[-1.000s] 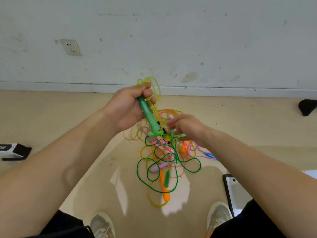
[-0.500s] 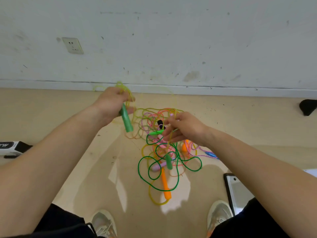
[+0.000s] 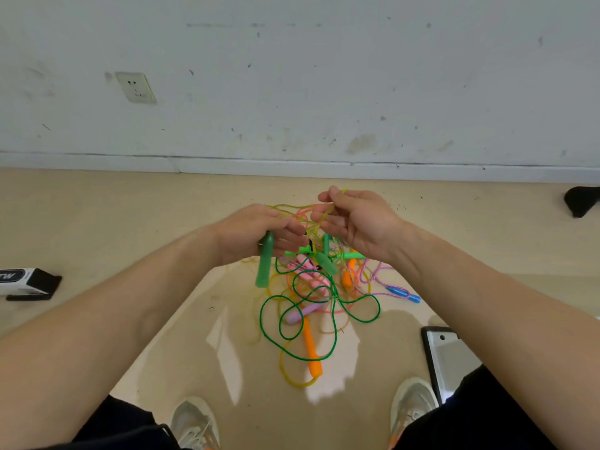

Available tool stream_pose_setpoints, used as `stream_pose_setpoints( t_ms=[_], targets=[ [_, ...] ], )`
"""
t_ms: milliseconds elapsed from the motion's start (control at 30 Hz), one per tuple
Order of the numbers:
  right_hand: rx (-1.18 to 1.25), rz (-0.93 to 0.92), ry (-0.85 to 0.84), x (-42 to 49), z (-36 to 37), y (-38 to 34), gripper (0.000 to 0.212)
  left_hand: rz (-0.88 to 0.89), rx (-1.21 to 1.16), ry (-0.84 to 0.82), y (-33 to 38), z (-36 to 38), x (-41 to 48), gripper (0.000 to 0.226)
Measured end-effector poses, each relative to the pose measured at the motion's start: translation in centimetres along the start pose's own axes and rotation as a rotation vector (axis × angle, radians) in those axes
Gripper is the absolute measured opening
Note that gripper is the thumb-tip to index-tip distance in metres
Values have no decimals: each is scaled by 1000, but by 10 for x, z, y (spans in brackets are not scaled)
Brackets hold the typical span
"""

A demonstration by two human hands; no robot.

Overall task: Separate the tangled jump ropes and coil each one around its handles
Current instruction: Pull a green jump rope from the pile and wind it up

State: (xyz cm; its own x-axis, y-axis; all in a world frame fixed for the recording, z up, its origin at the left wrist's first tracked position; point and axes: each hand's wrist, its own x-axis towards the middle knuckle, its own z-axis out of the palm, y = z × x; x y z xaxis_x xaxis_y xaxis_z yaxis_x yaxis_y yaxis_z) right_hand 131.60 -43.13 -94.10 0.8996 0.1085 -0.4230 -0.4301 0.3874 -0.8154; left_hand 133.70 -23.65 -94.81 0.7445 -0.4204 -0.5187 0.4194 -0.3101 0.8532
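Note:
A tangle of coloured jump ropes (image 3: 311,303) lies on the floor between my feet and the wall. My left hand (image 3: 256,232) grips a green handle (image 3: 264,267) that hangs down from the fist. A thin yellow-green cord (image 3: 305,216) runs from it across to my right hand (image 3: 354,222), which pinches the cord near its fingertips, held above the pile. A second green handle (image 3: 326,263) dangles just below the hands. In the pile lie a dark green cord (image 3: 324,323), orange handles (image 3: 311,349), pink handles (image 3: 308,267), a purple handle (image 3: 300,313) and a blue handle (image 3: 402,293).
A white wall with a socket (image 3: 136,87) stands close behind the pile. A black-and-white box (image 3: 26,282) lies on the floor at left, a phone or tablet (image 3: 449,358) at right, a black object (image 3: 581,201) at far right. My shoes (image 3: 194,423) frame the near floor.
My left hand came down and to the right with the green handle, closing in on my right hand. My right hand rose and now pinches the yellow-green cord above the pile.

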Motion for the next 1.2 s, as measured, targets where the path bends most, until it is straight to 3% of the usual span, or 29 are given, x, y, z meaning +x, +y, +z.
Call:
stream_pose_setpoints(
  t_ms=[200,633,700,800,867,900,967,1033,1100,1200],
  targets=[
    [114,-20,20,1,-1,-4,20,120,-237,-112,0,28,5,35],
    [122,-125,173,10,-20,-15,21,105,-129,-170,-5,32,1,31],
    [-154,-83,224,10,-25,-13,28,120,-128,-138,-7,33,3,29],
    [-952,84,234,6,-34,-11,59,150,-54,-137,-8,28,5,29],
    [-1322,40,221,4,-32,-9,55,171,49,-165,-6,24,3,30],
    [-1380,-60,211,5,-30,-7,44,180,108,-179,-5,22,2,29],
    [-1193,-214,87,6,-18,0,22,203,199,-201,-3,20,0,28],
    [-1008,-269,-111,8,-7,11,26,233,236,-201,-2,20,-2,36],
    [-1007,-303,-221,6,-4,16,37,247,251,-191,-1,18,-4,48],
    [-936,-269,-160,4,-9,9,39,224,224,-184,-2,11,-5,31]
  ],
)
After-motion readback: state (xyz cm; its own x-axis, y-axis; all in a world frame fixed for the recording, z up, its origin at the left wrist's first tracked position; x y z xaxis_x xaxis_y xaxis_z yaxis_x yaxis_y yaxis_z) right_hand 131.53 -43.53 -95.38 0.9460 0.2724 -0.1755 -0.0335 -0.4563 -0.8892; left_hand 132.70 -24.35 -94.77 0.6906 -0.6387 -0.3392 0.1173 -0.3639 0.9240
